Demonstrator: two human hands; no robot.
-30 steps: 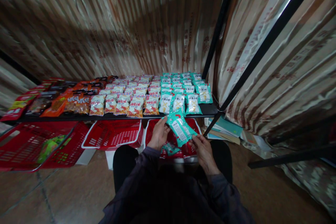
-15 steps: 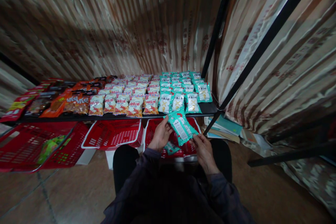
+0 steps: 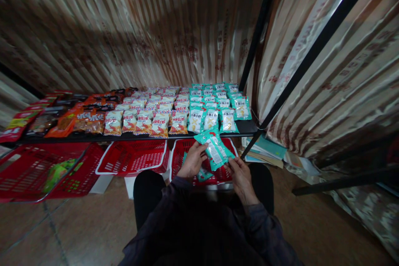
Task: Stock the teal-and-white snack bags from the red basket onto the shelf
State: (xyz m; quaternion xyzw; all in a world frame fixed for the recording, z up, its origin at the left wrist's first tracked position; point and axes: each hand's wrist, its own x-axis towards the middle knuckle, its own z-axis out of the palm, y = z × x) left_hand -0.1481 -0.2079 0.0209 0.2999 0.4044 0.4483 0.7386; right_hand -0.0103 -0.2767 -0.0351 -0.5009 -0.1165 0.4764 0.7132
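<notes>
Both my hands hold a small stack of teal snack packets (image 3: 214, 151) over a red basket (image 3: 180, 153). My left hand (image 3: 193, 160) pinches the stack's upper left edge. My right hand (image 3: 239, 174) grips its lower right corner. Another teal packet (image 3: 204, 173) lies in the basket beneath. Just beyond, rows of matching teal packets (image 3: 218, 108) lie on the low black shelf (image 3: 246, 128).
Orange-and-white snack packets (image 3: 149, 116) and dark red packets (image 3: 43, 116) fill the shelf to the left. Two more red baskets (image 3: 134, 157) (image 3: 37, 170) stand below it, one with a green packet. Striped curtains hang behind; black frame poles (image 3: 299, 75) slant on the right. Books (image 3: 264, 151) lie on the floor.
The stack stays in both hands and has shifted slightly up and toward the shelf. My head has tilted a little, so the shelf sits higher in view.
</notes>
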